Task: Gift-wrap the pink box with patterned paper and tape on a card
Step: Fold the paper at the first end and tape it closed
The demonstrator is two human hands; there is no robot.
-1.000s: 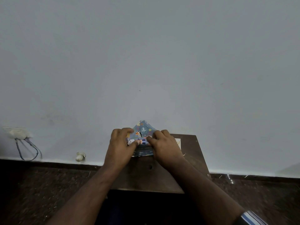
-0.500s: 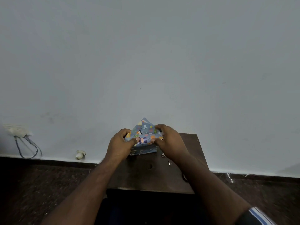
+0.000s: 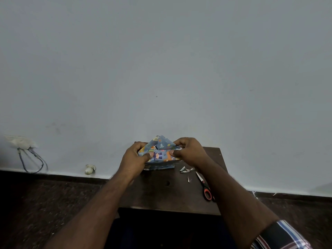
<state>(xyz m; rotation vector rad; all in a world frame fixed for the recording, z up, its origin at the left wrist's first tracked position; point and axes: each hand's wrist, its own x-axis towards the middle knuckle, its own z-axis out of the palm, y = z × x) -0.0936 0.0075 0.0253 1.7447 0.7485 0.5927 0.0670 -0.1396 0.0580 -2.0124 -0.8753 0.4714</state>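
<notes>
Dark speckled floor (image 3: 45, 203) spreads on both sides of a small dark wooden table (image 3: 161, 194), whose near edge sits just ahead of the person's lap. Its near half is bare wood with a small hole at its middle, so open room lies between the near edge and the hands. Toward the right edge lie red-handled scissors (image 3: 204, 186), blades pointing away, and just beyond them a few white paper scraps (image 3: 186, 170).

Both forearms reach forward over the table; a plaid sleeve (image 3: 282, 236) shows on the right one. The left hand (image 3: 133, 159) grips the left end of the wrapped box (image 3: 159, 157), thumb pressed on the near face, fingers curled behind. The right hand (image 3: 190, 151) holds the right end the same way, thumb tip on the front, fingers wrapped over the top. The box, covered in blue patterned paper (image 3: 161, 144), sits at the far middle of the table; whether it is lifted or resting I cannot tell. A triangular flap of paper stands up behind it, between the hands.

Beyond the far edge rises a plain grey wall (image 3: 161, 69), with a socket and cables (image 3: 27, 150) low at the left.
</notes>
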